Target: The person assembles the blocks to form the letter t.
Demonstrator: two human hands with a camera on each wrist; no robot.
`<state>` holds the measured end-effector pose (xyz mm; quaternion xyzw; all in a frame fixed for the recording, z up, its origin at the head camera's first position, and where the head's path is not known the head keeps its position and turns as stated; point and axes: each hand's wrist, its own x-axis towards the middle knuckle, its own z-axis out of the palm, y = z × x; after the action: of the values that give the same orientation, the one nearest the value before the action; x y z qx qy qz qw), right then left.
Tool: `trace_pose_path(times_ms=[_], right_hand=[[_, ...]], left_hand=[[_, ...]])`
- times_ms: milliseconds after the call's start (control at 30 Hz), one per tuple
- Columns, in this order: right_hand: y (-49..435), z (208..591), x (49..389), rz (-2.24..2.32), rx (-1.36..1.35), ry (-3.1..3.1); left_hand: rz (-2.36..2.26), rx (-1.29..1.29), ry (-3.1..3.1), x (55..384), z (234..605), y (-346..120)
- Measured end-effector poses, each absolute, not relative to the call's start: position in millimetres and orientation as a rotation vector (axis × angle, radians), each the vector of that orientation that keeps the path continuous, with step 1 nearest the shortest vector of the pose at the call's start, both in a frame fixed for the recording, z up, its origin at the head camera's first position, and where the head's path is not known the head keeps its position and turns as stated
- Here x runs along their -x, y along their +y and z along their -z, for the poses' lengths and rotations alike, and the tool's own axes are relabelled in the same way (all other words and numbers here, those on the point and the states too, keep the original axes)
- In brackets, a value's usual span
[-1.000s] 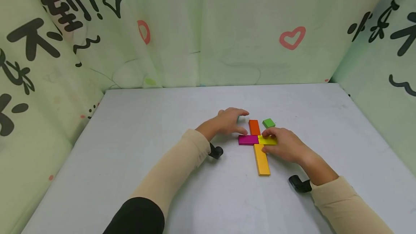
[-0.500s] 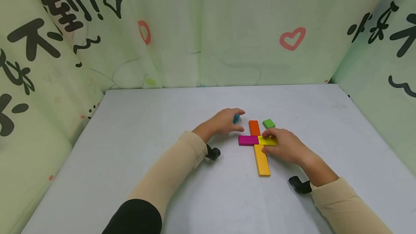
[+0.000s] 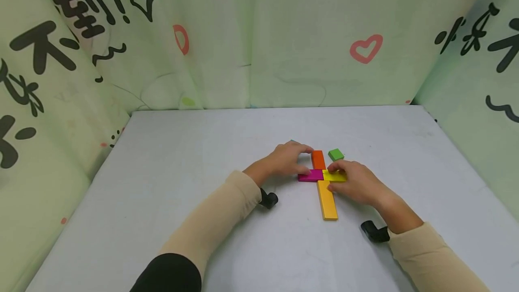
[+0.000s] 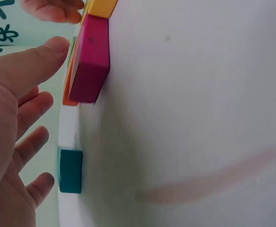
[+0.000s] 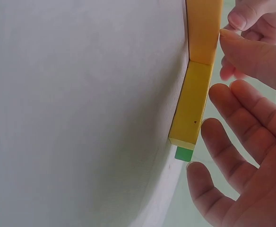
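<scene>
Left grip [image 3: 287, 159] nearer orange block [image 3: 318, 160], lettering [image 3: 36, 34] beyond

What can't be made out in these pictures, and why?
Teal block: head view, all but a sliver hidden by the left hand.
Yellow block: head view, partly covered by the right hand.
Amber block: right wrist view, cut off by the top edge.
Orange block: left wrist view, partly hidden by the magenta block.

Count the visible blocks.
6: purple block left of yellow block, amber block, nearest, orange block beyond purple, green block right of orange, teal block left of orange; more may be hidden.
</scene>
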<state>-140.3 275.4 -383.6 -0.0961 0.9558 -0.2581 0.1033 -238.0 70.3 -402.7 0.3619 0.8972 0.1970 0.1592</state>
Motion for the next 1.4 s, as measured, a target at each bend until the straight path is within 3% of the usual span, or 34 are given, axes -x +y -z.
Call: trace_pose_path(times_ms=[300,867,1400], right_hand=[[276,385,140,0.770,0.294,2.828],[278,385,139,0.789,0.310,2.832],[293,377,165,0.743,0.025,2.906]], left_hand=[[-0.538,-1.190,2.531,225,402,77],[-0.488,-1.152,2.628,211,406,83],[-0.367,-1.100,2.729,200,402,89]])
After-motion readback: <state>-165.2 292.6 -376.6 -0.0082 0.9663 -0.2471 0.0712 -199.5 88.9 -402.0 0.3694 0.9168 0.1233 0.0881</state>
